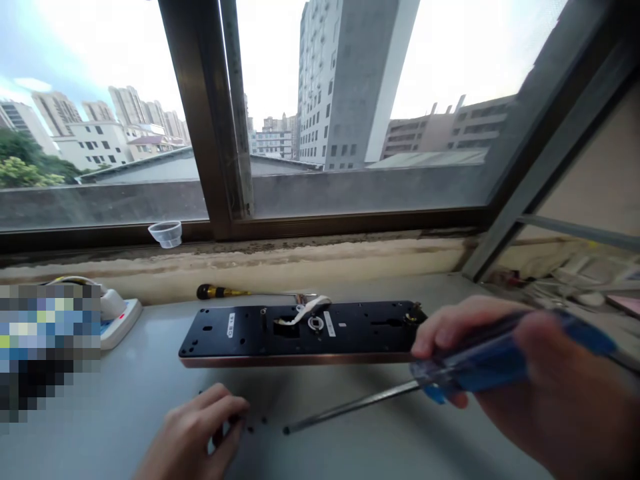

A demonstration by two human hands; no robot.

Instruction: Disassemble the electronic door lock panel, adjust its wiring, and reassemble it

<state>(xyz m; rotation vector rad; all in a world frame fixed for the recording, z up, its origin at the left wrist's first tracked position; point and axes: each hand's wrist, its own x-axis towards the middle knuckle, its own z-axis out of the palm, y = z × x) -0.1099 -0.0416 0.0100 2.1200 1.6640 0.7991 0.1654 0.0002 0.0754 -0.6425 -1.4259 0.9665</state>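
My right hand (530, 373) is wrapped round the blue, clear handle of a screwdriver (355, 403). The shaft points left and slightly down, its dark tip just above the table. At lower left, my left hand (200, 427) has its thumb and fingers bent together near the tabletop; something small and dark shows between them, too small to name. Right beside those fingertips lie small dark screws (257, 425). Behind both hands rests a long black panel (220, 333) with a copper-coloured edge, holes, white labels and a white ribbon cable (313, 308) coming out of it.
A second screwdriver (220, 291), black and yellow, lies behind the panel. A white power strip (123, 323) with a plug sits at left, beside a blurred-out area. A clear plastic cup (167, 233) stands on the window ledge. A metal frame (495, 260) rises at right, near cluttered cables.
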